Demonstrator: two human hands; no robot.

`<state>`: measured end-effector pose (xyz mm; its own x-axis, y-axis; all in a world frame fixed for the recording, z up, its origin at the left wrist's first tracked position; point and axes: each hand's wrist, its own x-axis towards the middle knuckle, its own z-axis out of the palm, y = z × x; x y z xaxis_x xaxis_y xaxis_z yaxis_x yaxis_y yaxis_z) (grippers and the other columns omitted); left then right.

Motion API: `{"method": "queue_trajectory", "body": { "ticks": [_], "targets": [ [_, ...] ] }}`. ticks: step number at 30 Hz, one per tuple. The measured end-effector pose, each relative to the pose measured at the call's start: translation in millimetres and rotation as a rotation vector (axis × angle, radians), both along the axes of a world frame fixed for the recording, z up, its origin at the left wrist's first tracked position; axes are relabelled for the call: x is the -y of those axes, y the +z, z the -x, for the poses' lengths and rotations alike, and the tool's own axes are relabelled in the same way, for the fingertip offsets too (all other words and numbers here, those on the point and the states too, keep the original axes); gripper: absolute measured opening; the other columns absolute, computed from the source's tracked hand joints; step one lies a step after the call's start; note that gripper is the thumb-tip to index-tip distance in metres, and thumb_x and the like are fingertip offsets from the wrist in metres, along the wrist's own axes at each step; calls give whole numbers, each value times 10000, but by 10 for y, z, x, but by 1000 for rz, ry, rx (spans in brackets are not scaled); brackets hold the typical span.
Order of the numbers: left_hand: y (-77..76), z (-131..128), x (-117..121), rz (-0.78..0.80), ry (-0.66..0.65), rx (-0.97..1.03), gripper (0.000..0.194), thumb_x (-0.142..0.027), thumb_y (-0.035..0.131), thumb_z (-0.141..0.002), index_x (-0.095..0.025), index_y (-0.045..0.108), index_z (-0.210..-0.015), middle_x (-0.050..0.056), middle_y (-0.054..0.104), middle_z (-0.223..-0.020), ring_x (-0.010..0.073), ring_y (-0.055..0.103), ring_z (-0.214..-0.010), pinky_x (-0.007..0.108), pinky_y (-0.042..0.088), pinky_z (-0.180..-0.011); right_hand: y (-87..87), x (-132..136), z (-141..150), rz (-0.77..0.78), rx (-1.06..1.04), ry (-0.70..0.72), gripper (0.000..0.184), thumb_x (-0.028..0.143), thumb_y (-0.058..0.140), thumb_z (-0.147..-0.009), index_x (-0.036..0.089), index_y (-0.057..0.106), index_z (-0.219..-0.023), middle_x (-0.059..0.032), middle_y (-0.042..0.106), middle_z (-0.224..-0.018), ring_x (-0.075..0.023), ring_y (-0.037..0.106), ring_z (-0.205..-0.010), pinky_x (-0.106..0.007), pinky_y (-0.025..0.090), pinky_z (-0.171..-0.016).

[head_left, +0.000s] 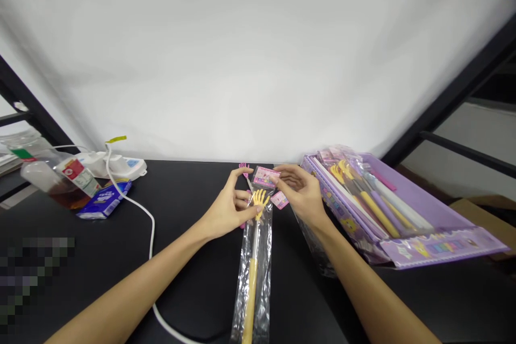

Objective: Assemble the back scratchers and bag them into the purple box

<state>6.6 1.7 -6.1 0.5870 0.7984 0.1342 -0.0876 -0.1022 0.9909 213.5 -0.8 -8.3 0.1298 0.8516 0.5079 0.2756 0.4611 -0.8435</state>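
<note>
A yellow back scratcher [252,274] with a hand-shaped head lies in a long clear plastic sleeve [265,258], its handle pointing towards me. My left hand [229,207] is closed on it just below the yellow claw, thumb on top. At the sleeve's upper end, my right hand [300,193] pinches the pink label card [265,176] between thumb and fingers. A second pink card [279,200] lies under my right hand. Behind my left fingers shows a pink back scratcher [244,167], partly hidden.
On the right, a purple display box [427,199] holds several wrapped back scratchers. A power strip [133,166], white cable [151,226], blue packet [105,200] and leaning jar of brown liquid [56,180] are at the left. A white wall [226,64] rises behind the black table [181,258].
</note>
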Motion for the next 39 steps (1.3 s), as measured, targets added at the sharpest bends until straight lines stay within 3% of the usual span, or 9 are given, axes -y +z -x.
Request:
{"method": "queue_trajectory", "body": {
  "ticks": [7, 14, 20, 23, 25, 30, 34, 36, 39],
  "targets": [
    [-21, -4, 0, 13, 6, -4, 743, -306, 777, -818, -303, 274, -1365, -34, 633, -814, 148, 681, -639, 211, 515, -526, -4, -3, -18, 12, -36, 29, 272, 419, 766, -815, 215, 694, -979, -36, 705, -874, -174, 681, -785, -320, 575, -762],
    [-23, -16, -39, 73, 45, 56, 829, -313, 812, -771, -291, 276, -1403, -22, 668, -808, 118, 622, -497, 228, 524, -464, 23, -1, -36, 135, -69, 152, 514, 436, 807, -767, 242, 592, -1192, -19, 713, -879, -188, 716, -827, -317, 590, -754],
    [24, -47, -59, 61, 245, 144, 1059, -291, 853, -719, -313, 155, -1514, 6, 711, -864, 155, 689, -609, 270, 590, -566, 71, 48, -56, 388, 12, 297, 389, 491, 764, -798, 223, 503, -905, 1, 690, -718, -166, 688, -633, -257, 516, -534],
    [95, -81, -130, 0, 380, 185, 1077, -264, 832, -744, -334, 113, -1543, -17, 694, -833, 156, 704, -658, 272, 604, -621, 155, 149, -43, 521, 60, 510, 398, 475, 749, -816, 239, 430, -839, 11, 681, -704, -159, 673, -637, -256, 513, -532],
    [179, -148, -187, -57, 453, 187, 1059, -254, 819, -760, -347, 114, -1545, -30, 672, -812, 151, 704, -661, 288, 616, -658, 232, 233, -35, 537, 3, 540, 401, 432, 789, -785, 246, 443, -866, 34, 664, -688, -153, 660, -637, -273, 531, -568],
    [441, -559, -262, -132, 427, 203, 999, -273, 797, -798, -364, 131, -1536, -26, 636, -840, 173, 716, -719, 356, 642, -742, 450, 433, -241, 486, -99, 316, 324, 405, 799, -773, 243, 553, -909, 11, 697, -705, -174, 686, -658, -299, 542, -606],
    [493, -1043, -286, -49, 260, 173, 829, -382, 652, -931, -367, 93, -1542, 38, 672, -989, 186, 732, -792, 373, 640, -770, 600, 554, -795, 405, -40, 73, 300, 427, 807, -738, 224, 647, -892, -7, 704, -683, -208, 706, -672, -316, 547, -611],
    [439, -1277, -298, -72, 172, 78, 641, -381, 571, -974, -318, 229, -1513, 73, 667, -1075, 188, 734, -829, 378, 630, -797, 666, 598, -1154, 343, -15, -96, 319, 434, 812, -718, 213, 669, -898, -18, 715, -681, -220, 711, -675, -317, 542, -612],
    [321, -1573, -281, -414, 57, -171, 312, -318, 534, -976, -218, 561, -1271, 89, 661, -1145, 214, 696, -987, 401, 582, -915, 714, 637, -1643, 288, 92, -336, 366, 430, 806, -720, 186, 689, -966, -36, 723, -685, -222, 707, -671, -306, 527, -612]
  ]
}}
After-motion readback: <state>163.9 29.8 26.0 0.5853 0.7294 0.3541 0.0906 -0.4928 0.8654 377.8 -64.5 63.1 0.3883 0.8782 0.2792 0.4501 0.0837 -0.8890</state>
